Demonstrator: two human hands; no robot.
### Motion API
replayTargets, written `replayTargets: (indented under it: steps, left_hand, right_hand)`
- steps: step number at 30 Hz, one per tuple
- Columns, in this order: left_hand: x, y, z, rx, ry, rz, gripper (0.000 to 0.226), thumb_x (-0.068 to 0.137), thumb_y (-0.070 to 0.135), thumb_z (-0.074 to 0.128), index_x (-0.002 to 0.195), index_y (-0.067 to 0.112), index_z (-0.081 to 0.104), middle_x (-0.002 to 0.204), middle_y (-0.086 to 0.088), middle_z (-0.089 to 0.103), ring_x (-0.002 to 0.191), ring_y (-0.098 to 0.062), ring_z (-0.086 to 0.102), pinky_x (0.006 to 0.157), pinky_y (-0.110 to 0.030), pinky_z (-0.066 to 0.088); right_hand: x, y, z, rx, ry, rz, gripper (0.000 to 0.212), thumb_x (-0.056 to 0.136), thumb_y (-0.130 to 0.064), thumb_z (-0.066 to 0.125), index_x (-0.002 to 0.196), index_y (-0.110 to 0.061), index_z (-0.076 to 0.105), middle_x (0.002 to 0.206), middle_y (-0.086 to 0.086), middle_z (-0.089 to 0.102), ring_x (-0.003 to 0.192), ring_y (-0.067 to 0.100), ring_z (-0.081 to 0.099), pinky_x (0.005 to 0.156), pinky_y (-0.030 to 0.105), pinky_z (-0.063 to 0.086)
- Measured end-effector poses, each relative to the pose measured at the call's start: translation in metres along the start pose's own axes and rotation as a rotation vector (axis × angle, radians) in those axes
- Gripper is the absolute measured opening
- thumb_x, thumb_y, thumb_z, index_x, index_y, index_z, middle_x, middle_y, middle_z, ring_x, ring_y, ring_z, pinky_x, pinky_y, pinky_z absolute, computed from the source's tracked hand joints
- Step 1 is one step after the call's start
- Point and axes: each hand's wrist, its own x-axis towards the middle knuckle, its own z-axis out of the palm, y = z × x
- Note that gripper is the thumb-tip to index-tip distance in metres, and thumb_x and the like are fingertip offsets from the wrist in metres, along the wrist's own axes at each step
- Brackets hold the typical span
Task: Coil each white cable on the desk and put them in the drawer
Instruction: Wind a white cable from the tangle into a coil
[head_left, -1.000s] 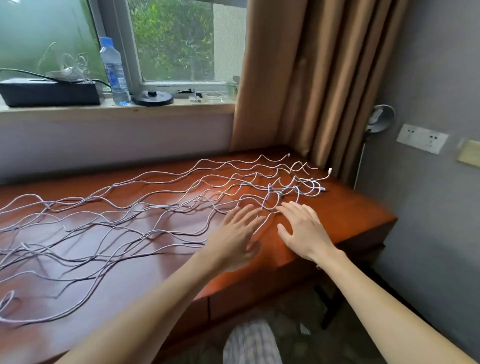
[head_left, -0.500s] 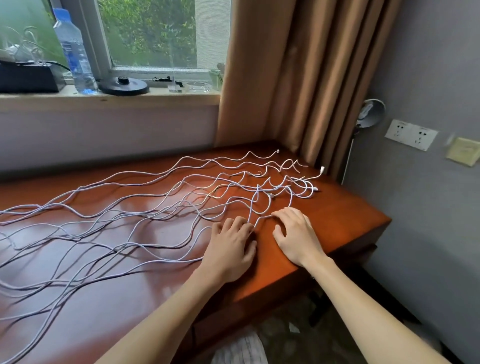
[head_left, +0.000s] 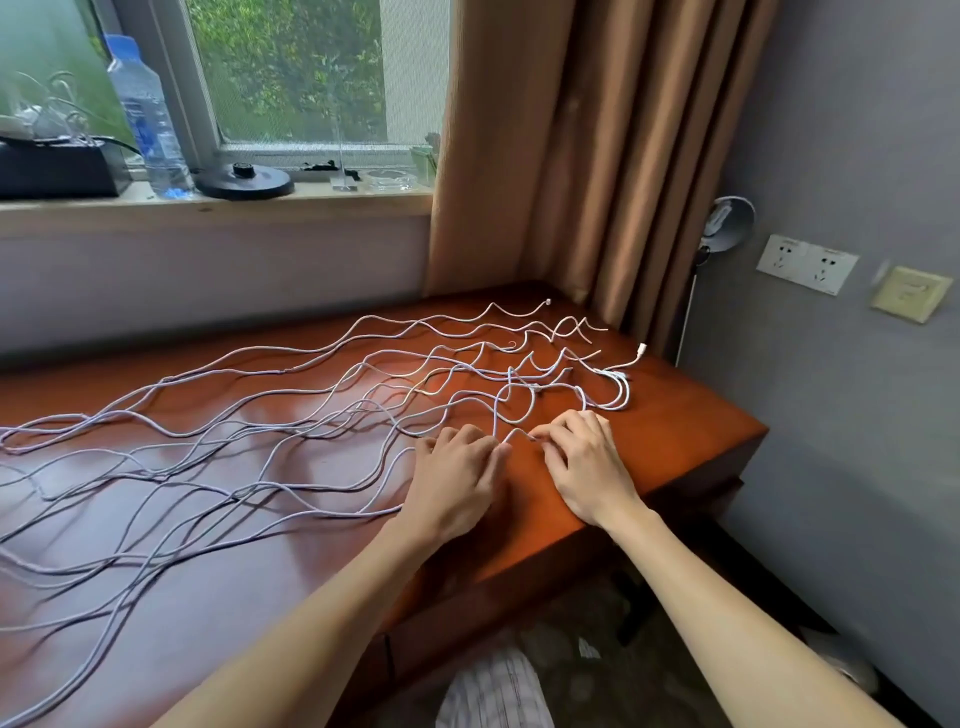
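Several long white cables (head_left: 291, 415) lie spread in wavy lines across the reddish wooden desk (head_left: 691, 431), their plug ends gathered near the right corner. My left hand (head_left: 457, 483) and my right hand (head_left: 587, 467) rest side by side near the desk's right front edge, fingers curled. Between their fingertips a short arch of one white cable (head_left: 511, 434) is pinched from both sides. The drawer front (head_left: 467, 623) shows under the desk edge, shut.
A window sill behind the desk carries a water bottle (head_left: 148, 114), a black box (head_left: 57, 166) and a round black base (head_left: 244, 182). A brown curtain (head_left: 571, 156) hangs at the desk's far right corner. Wall sockets (head_left: 805, 262) sit on the grey wall to the right.
Both hands went from lying flat with fingers spread to curling their fingertips onto one cable. The view has moved closer and to the right.
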Motion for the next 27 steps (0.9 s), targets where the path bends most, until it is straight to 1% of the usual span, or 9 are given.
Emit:
replayTargets:
  steps: [3, 5, 9, 12, 16, 19, 22, 24, 27]
  left_hand:
    - [0.005, 0.005, -0.01, -0.139, 0.069, -0.056, 0.049, 0.097, 0.055, 0.026, 0.089, 0.028, 0.065, 0.097, 0.012, 0.06, 0.102, -0.014, 0.054, 0.091, -0.043, 0.034]
    - [0.007, 0.008, -0.019, -0.201, 0.155, -0.052, 0.038, 0.097, 0.043, 0.036, 0.08, 0.025, 0.065, 0.085, 0.012, 0.061, 0.089, -0.014, 0.057, 0.086, -0.047, 0.041]
    - [0.01, 0.012, -0.037, -0.301, 0.225, -0.047, 0.036, 0.093, 0.04, 0.035, 0.078, 0.024, 0.064, 0.079, 0.013, 0.065, 0.078, -0.016, 0.061, 0.077, -0.044, 0.049]
    - [0.01, 0.011, -0.047, -0.224, 0.145, 0.01, 0.031, 0.1, 0.035, 0.041, 0.083, 0.025, 0.065, 0.082, 0.015, 0.063, 0.074, -0.016, 0.058, 0.067, -0.037, 0.05]
    - [0.009, 0.01, -0.053, 0.007, 0.043, 0.05, 0.024, 0.105, 0.026, 0.047, 0.089, 0.015, 0.061, 0.078, 0.007, 0.057, 0.078, -0.027, 0.059, 0.063, -0.037, 0.046]
    - [0.016, 0.015, -0.058, 0.059, 0.045, 0.028, 0.017, 0.105, 0.026, 0.046, 0.112, 0.017, 0.059, 0.102, -0.005, 0.07, 0.092, -0.031, 0.065, 0.071, -0.04, 0.053]
    - [0.029, 0.031, -0.068, 0.087, 0.016, 0.04, 0.042, 0.104, 0.027, 0.051, 0.144, 0.02, 0.042, 0.138, -0.006, 0.061, 0.117, -0.031, 0.063, 0.087, -0.042, 0.054]
    - [0.037, 0.043, -0.074, 0.135, 0.002, 0.059, 0.052, 0.102, 0.032, 0.054, 0.15, 0.023, 0.034, 0.149, -0.003, 0.052, 0.123, -0.029, 0.06, 0.092, -0.045, 0.053]
    - [0.049, 0.057, -0.077, 0.243, 0.011, 0.091, 0.039, 0.103, 0.037, 0.048, 0.14, 0.024, 0.044, 0.14, -0.001, 0.055, 0.114, -0.027, 0.063, 0.085, -0.043, 0.052]
  right_hand:
    - [0.001, 0.0, -0.002, 0.002, 0.017, -0.01, 0.021, 0.103, -0.03, 0.052, 0.115, -0.027, 0.069, 0.106, -0.011, 0.057, 0.105, 0.01, 0.051, 0.113, 0.035, 0.029]
    - [0.003, 0.0, -0.004, -0.008, -0.004, 0.002, 0.022, 0.104, -0.033, 0.05, 0.114, -0.026, 0.068, 0.107, -0.011, 0.057, 0.108, 0.011, 0.05, 0.116, 0.039, 0.026]
    - [0.008, 0.001, -0.007, -0.019, -0.042, -0.029, 0.02, 0.103, -0.029, 0.051, 0.114, -0.026, 0.068, 0.114, -0.01, 0.058, 0.117, 0.011, 0.048, 0.119, 0.039, 0.021]
    - [0.014, 0.011, -0.014, 0.038, -0.001, -0.015, 0.017, 0.1, -0.018, 0.058, 0.11, -0.022, 0.072, 0.11, -0.006, 0.062, 0.115, 0.016, 0.052, 0.112, 0.038, 0.035]
    - [0.022, 0.022, -0.033, 0.125, -0.008, 0.045, 0.019, 0.102, -0.017, 0.058, 0.112, -0.018, 0.074, 0.107, -0.005, 0.062, 0.115, 0.015, 0.049, 0.093, 0.038, 0.05]
    - [0.029, 0.015, -0.048, 0.121, 0.029, 0.014, 0.02, 0.101, -0.019, 0.06, 0.114, -0.018, 0.075, 0.103, -0.003, 0.063, 0.112, 0.016, 0.052, 0.085, 0.036, 0.051]
    - [0.039, 0.009, -0.059, 0.102, 0.068, -0.033, 0.018, 0.098, -0.02, 0.064, 0.111, -0.019, 0.077, 0.101, -0.002, 0.067, 0.111, 0.018, 0.055, 0.084, 0.038, 0.053]
    - [0.047, 0.006, -0.067, 0.096, 0.087, -0.039, 0.017, 0.096, -0.019, 0.067, 0.111, -0.019, 0.077, 0.104, -0.003, 0.068, 0.111, 0.015, 0.056, 0.085, 0.038, 0.056]
    - [0.054, 0.0, -0.079, 0.114, 0.137, -0.046, 0.017, 0.095, -0.021, 0.07, 0.11, -0.02, 0.076, 0.103, -0.004, 0.07, 0.109, 0.014, 0.059, 0.083, 0.036, 0.056]
